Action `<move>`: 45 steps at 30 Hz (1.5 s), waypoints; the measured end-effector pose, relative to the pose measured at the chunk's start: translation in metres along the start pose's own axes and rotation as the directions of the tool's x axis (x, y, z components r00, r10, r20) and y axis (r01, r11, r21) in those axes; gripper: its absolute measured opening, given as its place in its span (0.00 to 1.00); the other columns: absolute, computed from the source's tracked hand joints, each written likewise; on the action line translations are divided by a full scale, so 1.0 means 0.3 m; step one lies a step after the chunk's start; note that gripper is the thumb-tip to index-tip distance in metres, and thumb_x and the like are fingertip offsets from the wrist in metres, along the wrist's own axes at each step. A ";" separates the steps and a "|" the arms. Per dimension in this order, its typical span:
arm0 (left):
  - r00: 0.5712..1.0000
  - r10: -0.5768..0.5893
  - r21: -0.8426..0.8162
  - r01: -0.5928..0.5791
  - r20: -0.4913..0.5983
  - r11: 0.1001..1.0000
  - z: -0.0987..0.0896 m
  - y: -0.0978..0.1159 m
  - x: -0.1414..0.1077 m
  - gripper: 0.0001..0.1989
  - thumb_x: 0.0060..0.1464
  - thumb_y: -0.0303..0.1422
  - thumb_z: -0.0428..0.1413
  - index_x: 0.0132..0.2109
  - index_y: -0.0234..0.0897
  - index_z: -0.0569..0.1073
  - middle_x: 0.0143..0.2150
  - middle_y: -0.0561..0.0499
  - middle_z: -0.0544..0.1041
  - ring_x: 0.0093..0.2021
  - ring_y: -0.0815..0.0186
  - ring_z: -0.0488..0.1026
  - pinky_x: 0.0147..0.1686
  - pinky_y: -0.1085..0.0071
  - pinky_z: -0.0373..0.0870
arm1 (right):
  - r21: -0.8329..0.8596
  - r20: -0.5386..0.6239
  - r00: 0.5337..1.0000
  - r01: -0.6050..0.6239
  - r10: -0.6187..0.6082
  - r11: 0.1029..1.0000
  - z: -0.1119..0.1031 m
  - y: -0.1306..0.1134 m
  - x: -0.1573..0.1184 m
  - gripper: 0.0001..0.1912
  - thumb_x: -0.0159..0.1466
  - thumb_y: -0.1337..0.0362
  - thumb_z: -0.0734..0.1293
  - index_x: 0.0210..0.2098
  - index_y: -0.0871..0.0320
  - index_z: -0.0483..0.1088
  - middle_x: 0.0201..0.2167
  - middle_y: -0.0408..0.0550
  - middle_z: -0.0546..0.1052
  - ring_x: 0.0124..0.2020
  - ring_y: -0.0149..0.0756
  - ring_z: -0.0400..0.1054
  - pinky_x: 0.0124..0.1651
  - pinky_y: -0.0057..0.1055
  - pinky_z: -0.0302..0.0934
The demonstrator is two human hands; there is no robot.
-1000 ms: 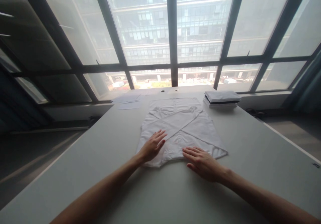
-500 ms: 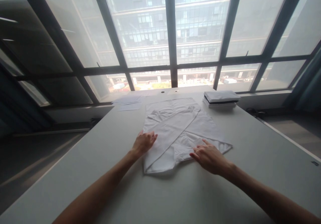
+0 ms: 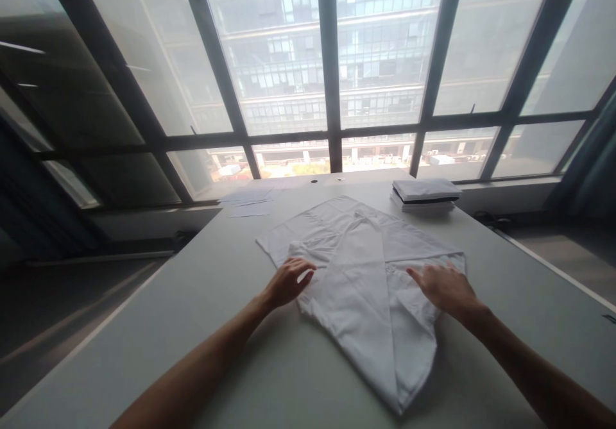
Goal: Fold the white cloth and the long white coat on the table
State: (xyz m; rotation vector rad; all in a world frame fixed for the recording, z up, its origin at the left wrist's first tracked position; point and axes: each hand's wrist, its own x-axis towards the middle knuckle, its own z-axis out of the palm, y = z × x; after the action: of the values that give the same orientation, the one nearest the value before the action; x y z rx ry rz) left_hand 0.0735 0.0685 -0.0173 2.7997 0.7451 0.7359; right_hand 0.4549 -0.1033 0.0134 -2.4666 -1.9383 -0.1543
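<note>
A white cloth garment lies partly folded on the table, turned so one corner points toward me. A long smooth strip, like a sleeve, runs down its middle, with gathered and wrinkled fabric on both sides. On the garment's left edge rests my left hand, thumb apart from the fingers, not gripping the cloth. My right hand lies palm down over the right side, thumb and fingers spread. Its fingertips touch the fabric, and some of them are hard to make out.
The white table reaches to a wall of windows. A stack of folded white cloth with a dark layer sits at the far right. Thin white sheets lie at the far left. Dark curtains hang at the side.
The garment has turned on the table, its lower corner swinging right and toward me. My right hand has moved right; my left hand has shifted slightly right and its thumb now stands apart.
</note>
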 end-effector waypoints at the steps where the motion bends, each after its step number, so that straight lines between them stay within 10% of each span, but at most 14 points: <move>1: 0.997 -0.060 0.026 0.061 -0.042 0.998 -0.007 -0.049 -0.002 0.16 0.71 0.37 0.47 0.51 0.40 0.78 0.51 0.44 0.82 0.53 0.59 0.77 0.58 0.59 0.68 | 0.011 -0.010 1.000 -0.026 0.026 1.000 -0.004 0.004 -0.001 0.34 0.75 0.47 0.51 0.36 0.64 0.79 0.37 0.66 0.82 0.44 0.56 0.78 0.57 0.52 0.63; 5: 0.976 -0.215 0.137 0.216 -0.022 0.967 -0.023 -0.228 -0.032 0.21 0.69 0.41 0.48 0.61 0.39 0.75 0.63 0.41 0.75 0.65 0.54 0.69 0.65 0.53 0.64 | 0.087 0.012 0.995 -0.104 0.103 0.991 -0.015 0.035 -0.012 0.31 0.75 0.48 0.50 0.37 0.58 0.77 0.41 0.62 0.82 0.44 0.55 0.78 0.48 0.46 0.68; 10: 0.955 -0.295 0.237 0.282 0.017 0.929 -0.001 -0.304 -0.069 0.24 0.70 0.44 0.45 0.64 0.40 0.74 0.65 0.38 0.72 0.67 0.54 0.68 0.65 0.51 0.64 | 0.117 0.122 0.989 0.064 -0.078 0.991 0.042 0.021 -0.051 0.23 0.73 0.53 0.56 0.46 0.61 0.77 0.47 0.65 0.80 0.50 0.56 0.76 0.52 0.49 0.67; 20: 0.918 -0.397 0.352 0.375 -0.011 0.857 -0.050 -0.193 -0.129 0.24 0.71 0.44 0.43 0.66 0.44 0.69 0.64 0.40 0.75 0.60 0.50 0.74 0.65 0.45 0.59 | 0.115 0.014 1.000 -0.001 0.000 0.993 0.197 -0.040 -0.007 0.33 0.71 0.48 0.57 0.64 0.66 0.67 0.60 0.76 0.72 0.62 0.65 0.67 0.58 0.62 0.61; 28: 0.945 -0.312 0.382 0.327 -0.103 0.864 -0.177 -0.078 -0.226 0.21 0.69 0.42 0.46 0.38 0.38 0.80 0.29 0.46 0.80 0.35 0.56 0.78 0.55 0.56 0.68 | 0.205 0.147 0.984 0.073 -0.104 0.976 0.237 0.064 0.146 0.43 0.72 0.41 0.49 0.75 0.64 0.49 0.76 0.68 0.47 0.76 0.60 0.39 0.69 0.65 0.45; 34: 0.947 -0.318 0.053 0.316 0.033 0.947 -0.240 -0.064 -0.351 0.23 0.69 0.44 0.48 0.33 0.40 0.81 0.31 0.48 0.81 0.36 0.61 0.77 0.45 0.67 0.72 | 0.211 0.108 0.954 0.252 -0.279 0.944 0.253 0.112 0.281 0.37 0.73 0.45 0.49 0.75 0.57 0.49 0.77 0.58 0.46 0.77 0.51 0.35 0.72 0.65 0.28; 45: 0.948 -0.177 -0.257 0.246 0.264 0.934 -0.313 -0.083 -0.475 0.20 0.63 0.51 0.58 0.52 0.44 0.83 0.56 0.41 0.79 0.58 0.55 0.74 0.61 0.58 0.69 | 0.269 -0.206 0.882 0.467 -0.423 0.842 0.211 0.153 0.249 0.31 0.72 0.50 0.57 0.70 0.57 0.63 0.72 0.57 0.62 0.72 0.51 0.54 0.71 0.50 0.49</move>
State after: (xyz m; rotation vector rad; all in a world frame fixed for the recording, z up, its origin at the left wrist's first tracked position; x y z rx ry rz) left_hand -0.0914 0.0206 -0.0023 2.4382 0.8085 0.4224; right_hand 0.5217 -0.0379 -0.0411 -1.7324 -2.2374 -0.0121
